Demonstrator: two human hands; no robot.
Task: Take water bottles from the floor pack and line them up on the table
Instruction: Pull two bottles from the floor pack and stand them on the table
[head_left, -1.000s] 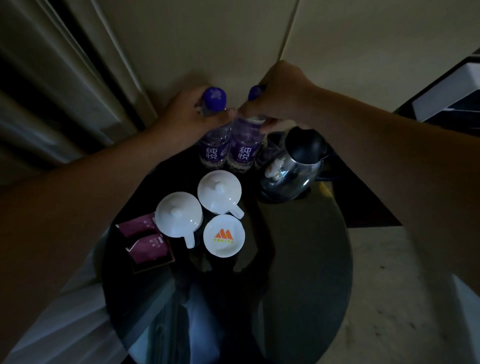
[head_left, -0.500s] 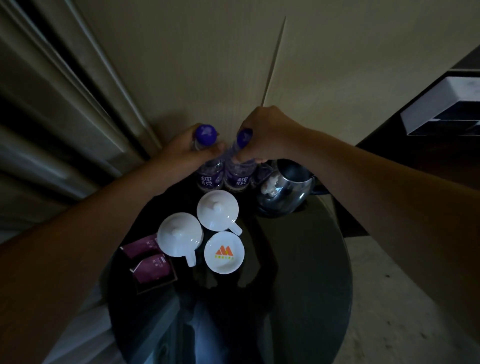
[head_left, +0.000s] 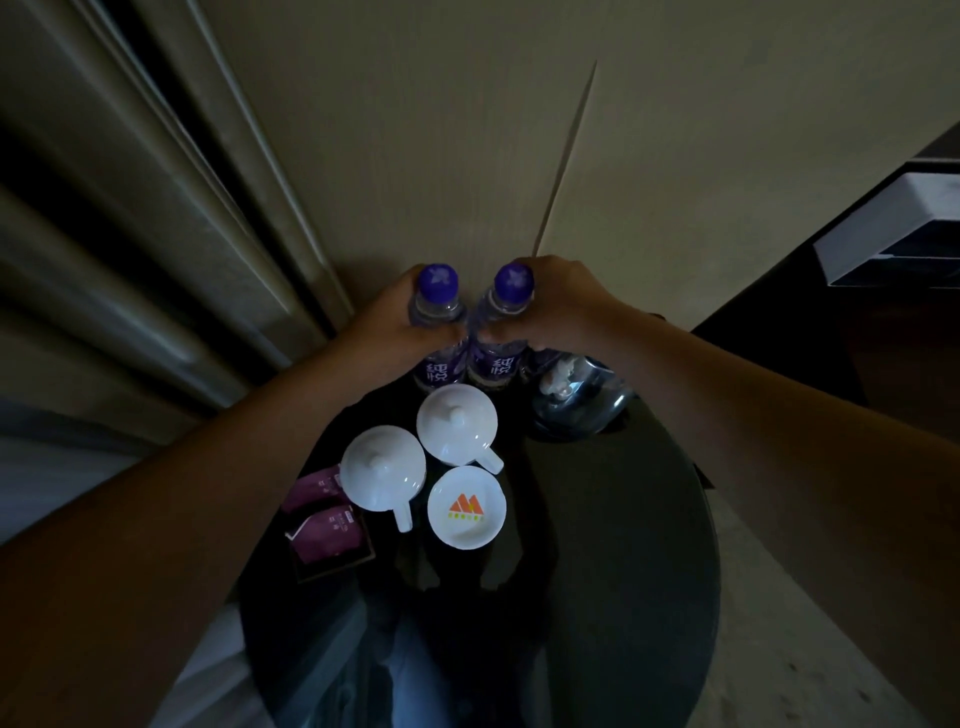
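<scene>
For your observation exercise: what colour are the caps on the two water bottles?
Purple, on both bottle caps, clearest in the head view.

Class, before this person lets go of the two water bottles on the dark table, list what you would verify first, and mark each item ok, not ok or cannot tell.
1. Left hand grips the left bottle: ok.
2. Right hand grips the right bottle: ok.
3. Bottles side by side, purple caps up: ok.
4. Bottle bases flat on the table: cannot tell, the lidded cups hide them.
5. Right bottle clear of the kettle: cannot tell, too dark.
6. Bottles behind the cups, not touching them: cannot tell.
</scene>
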